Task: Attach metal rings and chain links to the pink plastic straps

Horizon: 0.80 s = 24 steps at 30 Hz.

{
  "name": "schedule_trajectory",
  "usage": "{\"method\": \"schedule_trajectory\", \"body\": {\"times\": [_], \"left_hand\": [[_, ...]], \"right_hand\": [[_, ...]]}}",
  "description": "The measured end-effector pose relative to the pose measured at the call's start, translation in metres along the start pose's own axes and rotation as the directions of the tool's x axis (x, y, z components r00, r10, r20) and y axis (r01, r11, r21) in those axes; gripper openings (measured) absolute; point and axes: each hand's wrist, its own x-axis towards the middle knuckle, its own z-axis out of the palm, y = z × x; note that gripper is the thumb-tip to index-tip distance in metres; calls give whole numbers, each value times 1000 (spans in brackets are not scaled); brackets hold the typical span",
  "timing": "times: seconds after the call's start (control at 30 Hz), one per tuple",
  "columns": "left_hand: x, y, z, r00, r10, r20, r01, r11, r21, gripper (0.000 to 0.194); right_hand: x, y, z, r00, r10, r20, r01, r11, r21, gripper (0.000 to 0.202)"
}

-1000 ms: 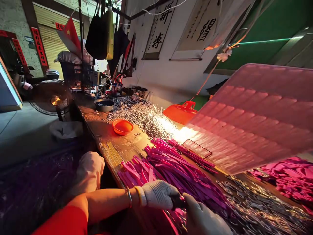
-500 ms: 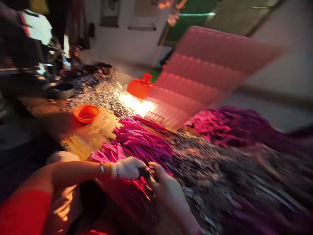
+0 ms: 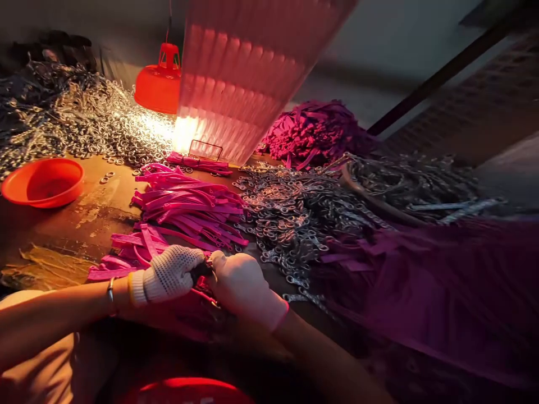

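Observation:
My left hand (image 3: 172,275), in a white knitted glove with dark dots, is closed with its dark fingertips against my right hand. My right hand (image 3: 240,283), in a plain white glove, is closed too. Between them they pinch a pink strap (image 3: 205,285), mostly covered by the fingers; a small shiny metal piece (image 3: 215,304) shows just below. Just beyond the hands lies a pile of pink straps (image 3: 189,207) on the wooden table (image 3: 109,196). A smaller bundle of pink straps (image 3: 130,249) lies beside the left wrist.
Metal chains (image 3: 290,219) with end rings are heaped to the right. Loose metal rings (image 3: 101,123) fill the back left near a red lamp (image 3: 158,87). An orange bowl (image 3: 44,182) stands left. A translucent ribbed sheet (image 3: 240,84) leans behind; purple cloth (image 3: 433,286) spreads at right.
The view has swung right and downward, so the lamp, bowl and sheet sit further left. Both hands stay together at the strap, and the right glove shows more clearly.

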Motion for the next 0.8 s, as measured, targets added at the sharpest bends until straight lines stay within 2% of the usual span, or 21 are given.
{"method": "schedule_trajectory", "body": {"times": [0.03, 0.1, 0.2, 0.23, 0.3, 0.4, 0.47, 0.57, 0.63, 0.7, 0.8], "left_hand": [[3, 1, -2, 989, 105, 100, -113, 990, 79, 11], [8, 4, -9, 927, 256, 273, -324, 914, 245, 15], [13, 12, -28, 861, 334, 385, -498, 711, 497, 10], [14, 13, -37, 853, 343, 393, -519, 637, 571, 11], [19, 9, -58, 888, 328, 322, -458, 570, 682, 22], [24, -13, -84, 950, 247, 189, -296, 531, 794, 33], [25, -31, -92, 948, 223, 226, -310, 497, 811, 25], [27, -51, -89, 924, 212, 319, -383, 486, 786, 17], [34, -56, -81, 929, 168, 329, -368, 510, 778, 17], [48, -55, -71, 934, 112, 338, -343, 544, 766, 21], [74, -52, -53, 929, 84, 360, -338, 588, 735, 26]], "right_hand": [[-1, 0, -2, 1000, 7, 1, -7, 1000, 10, 17], [-7, 1, -3, 1000, 0, -7, 0, 998, 62, 20], [-22, 0, 1, 998, 13, -64, -4, 991, 133, 27], [-28, 0, 4, 995, 40, -91, -27, 990, 142, 28], [-39, 4, 8, 982, 128, -139, -106, 983, 151, 32], [-53, 24, 15, 972, 180, -148, -146, 965, 217, 35], [-58, 48, 24, 969, 192, -154, -152, 959, 239, 33], [-57, 95, 48, 946, 292, -144, -279, 955, 101, 24], [-54, 124, 67, 937, 343, -71, -346, 937, -43, 26], [-52, 146, 85, 942, 336, -28, -337, 935, -114, 31], [-52, 163, 101, 963, 267, -39, -269, 960, -76, 33]]}}
